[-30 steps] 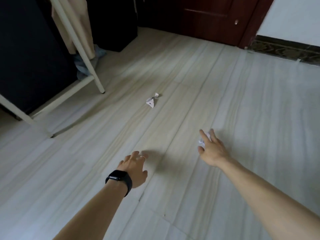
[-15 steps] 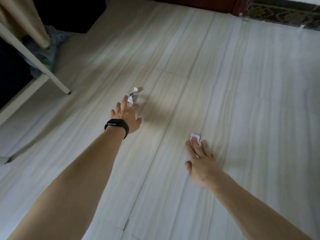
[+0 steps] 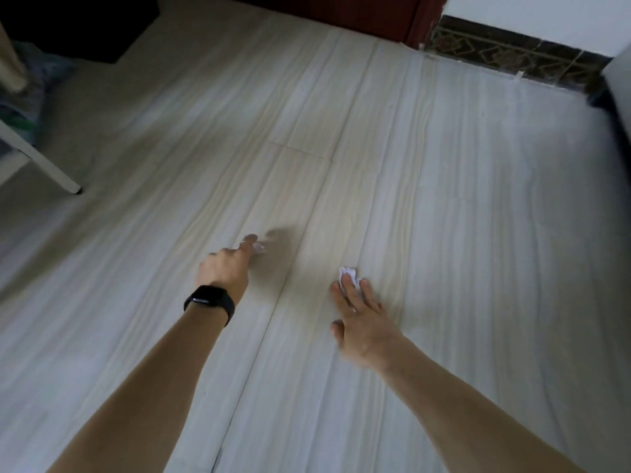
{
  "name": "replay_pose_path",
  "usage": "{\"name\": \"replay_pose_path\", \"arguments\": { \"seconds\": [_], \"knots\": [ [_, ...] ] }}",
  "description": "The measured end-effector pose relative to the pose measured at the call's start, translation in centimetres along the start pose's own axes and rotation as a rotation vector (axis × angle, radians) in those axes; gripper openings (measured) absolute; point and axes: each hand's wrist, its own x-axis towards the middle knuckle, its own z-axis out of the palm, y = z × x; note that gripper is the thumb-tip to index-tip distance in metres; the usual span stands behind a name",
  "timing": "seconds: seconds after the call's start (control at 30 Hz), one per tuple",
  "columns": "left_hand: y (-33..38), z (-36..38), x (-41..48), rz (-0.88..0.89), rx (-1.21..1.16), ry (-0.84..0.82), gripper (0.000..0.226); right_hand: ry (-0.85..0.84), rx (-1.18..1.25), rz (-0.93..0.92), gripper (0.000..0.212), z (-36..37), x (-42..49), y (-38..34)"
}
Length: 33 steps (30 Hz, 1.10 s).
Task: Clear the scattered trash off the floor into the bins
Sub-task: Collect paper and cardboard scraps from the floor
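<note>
So both arms are stretched out low over the floor (image 3: 461, 199), which is pale wood-look planks with long streaky grain. The left hand (image 3: 225, 271), with a black band (image 3: 210, 302) on the wrist, is knuckles-up with its fingers (image 3: 251, 238) bunched together right at a small white paper scrap (image 3: 260, 248). The scrap pokes out just past the fingertips and they're touching it, but it's too blurry there to tell whether it's actually pinched or just under them. It throws a soft shadow on the planks just beyond. The right hand (image 3: 358, 319) is flat and relaxed, fingers (image 3: 351, 291) straight and slightly spread. The middle ones lie on top of a crumpled paper ball (image 3: 347, 272) that sits on the floor, half of it sticking out ahead of the fingertips, with the thumb off to the side and not on it. The two bits of paper are near each other, scrap to the left and a bit farther away. Off to the left there's a white frame leg (image 3: 51, 169) standing on the floor, with a dark cabinet (image 3: 85, 25) behind it. A dark red door (image 3: 341, 8) and patterned skirting (image 3: 512, 52) run along the far edge.
</note>
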Motion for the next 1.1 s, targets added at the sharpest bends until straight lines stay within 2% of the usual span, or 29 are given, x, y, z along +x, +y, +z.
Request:
{"name": "replay_pose_path", "arguments": {
  "seconds": [0.1, 0.2, 0.27, 0.43, 0.53, 0.63, 0.77, 0.87, 0.97, 1.1],
  "knots": [
    [0.9, 0.6, -4.5, 0.050, -0.052, 0.005, 0.070, 0.004, -0.053, 0.010, 0.070, 0.0, 0.4, 0.0],
    [2.1, 1.8, -9.9, 0.096, 0.061, -0.072, 0.063, 0.047, -0.129, 0.007, 0.071, -0.5, 0.2, -0.7],
    [2.6, 3.4, -13.7, 0.101, 0.111, -0.082, 0.057, 0.092, -0.078, 0.016, 0.066, -0.7, 0.1, -1.3],
    [1.7, 5.9, -22.9, 0.187, 0.044, -0.063, 0.053, 0.200, 0.123, 0.122, 0.040, 2.6, -2.5, -2.1],
    [1.8, 4.3, -27.0, 0.138, -0.056, -0.116, 0.039, 0.191, 0.095, 0.015, 0.038, 5.5, -8.8, -1.8],
    [1.1, 3.2, -30.7, -0.001, -0.039, -0.137, 0.048, 0.161, 0.106, -0.024, 0.035, 7.9, -14.4, -1.7],
    [0.0, 2.2, -34.9, -0.089, -0.079, -0.048, 0.045, 0.174, 0.205, -0.011, 0.019, 10.3, -19.4, -2.7],
    [-0.2, 0.5, -39.0, -0.117, -0.118, -0.001, 0.041, 0.197, 0.308, -0.066, 0.020, 11.4, -24.9, -3.2],
    [0.0, -3.3, -43.3, -0.115, -0.163, 0.055, 0.036, 0.177, 0.432, -0.121, 0.016, 8.3, -30.5, -4.5],
    [0.0, -11.2, -53.2, -0.134, -0.232, 0.175, 0.027, 0.277, 0.547, -0.248, 0.011, 1.3, -40.2, -8.2]
  ]
}}
